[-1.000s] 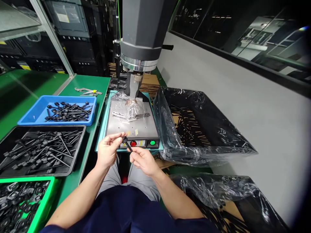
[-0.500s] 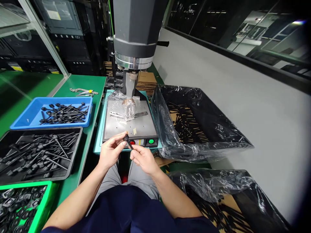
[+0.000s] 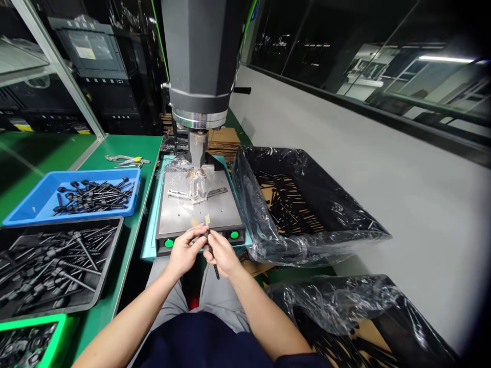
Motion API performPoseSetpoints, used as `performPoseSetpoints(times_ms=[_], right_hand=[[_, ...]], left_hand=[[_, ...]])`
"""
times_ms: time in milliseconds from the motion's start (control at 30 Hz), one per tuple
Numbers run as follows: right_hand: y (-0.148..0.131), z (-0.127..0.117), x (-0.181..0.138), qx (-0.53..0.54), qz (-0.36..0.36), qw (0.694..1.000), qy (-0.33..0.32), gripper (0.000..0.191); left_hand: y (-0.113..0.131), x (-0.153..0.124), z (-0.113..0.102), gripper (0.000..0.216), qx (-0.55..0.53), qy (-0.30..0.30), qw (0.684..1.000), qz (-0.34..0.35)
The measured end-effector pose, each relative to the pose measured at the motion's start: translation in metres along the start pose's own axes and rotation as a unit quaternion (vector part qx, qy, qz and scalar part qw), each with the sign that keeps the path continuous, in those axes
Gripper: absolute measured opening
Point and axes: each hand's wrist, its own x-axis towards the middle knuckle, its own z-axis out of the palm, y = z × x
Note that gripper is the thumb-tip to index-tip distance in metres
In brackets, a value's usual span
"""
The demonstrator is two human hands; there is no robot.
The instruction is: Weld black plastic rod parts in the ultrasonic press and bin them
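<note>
In front of the machine base, my left hand and my right hand meet at the fingertips on a slim black plastic part. Its ribbed end sticks out below the right fingers, slanting down; the upper end is mostly hidden between the fingers of both hands. Just beyond is the metal plate of a press-like machine, whose tool tip hangs over a plastic-wrapped fixture. Green buttons sit on the base's front, one on either side of my hands.
On the green table at left stand a blue tray and a dark tray, both with black rod-like parts, and a green bin. Pliers lie behind. Plastic-lined bins with black parts stand at right, beside a wall.
My hands have drawn together around the black part, and its ribbed end now points down below the right hand. The camera view has tilted and shifted a little.
</note>
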Motion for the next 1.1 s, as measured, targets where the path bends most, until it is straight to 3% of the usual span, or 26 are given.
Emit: performPoseSetpoints(times_ms=[100, 233, 400, 533, 633, 700, 900, 1100], right_hand=[[0.002, -0.016, 0.016, 0.023, 0.001, 0.995, 0.099, 0.058], [0.004, -0.036, 0.035, -0.006, -0.028, 0.984, 0.177, 0.055], [0.004, -0.039, 0.058, -0.020, 0.019, 0.991, 0.128, 0.044], [0.010, -0.018, 0.087, -0.036, 0.051, 0.997, 0.049, 0.033], [0.012, 0.001, 0.116, -0.062, -0.008, 0.998, -0.024, 0.027], [0.008, 0.008, 0.137, -0.097, -0.064, 0.993, -0.026, 0.027], [-0.021, 0.002, 0.177, -0.210, -0.220, 0.944, 0.126, 0.032], [-0.048, 0.000, 0.186, -0.300, -0.299, 0.882, 0.206, 0.028]], left_hand=[[-0.012, 0.019, 0.006, 0.046, -0.015, -0.017, 0.999, -0.024], [-0.020, 0.059, 0.007, 0.067, -0.030, -0.043, 0.998, -0.043], [-0.023, 0.095, 0.004, 0.087, -0.068, -0.014, 0.998, -0.002], [-0.016, 0.099, 0.000, 0.080, -0.098, 0.037, 0.994, 0.038], [-0.009, 0.099, -0.005, 0.074, -0.072, 0.037, 0.995, 0.056], [-0.004, 0.100, -0.010, 0.071, -0.030, 0.045, 0.997, 0.062], [0.009, 0.100, -0.019, 0.061, 0.047, 0.041, 0.996, 0.058], [0.006, 0.104, -0.020, 0.061, 0.058, 0.045, 0.996, 0.055]])
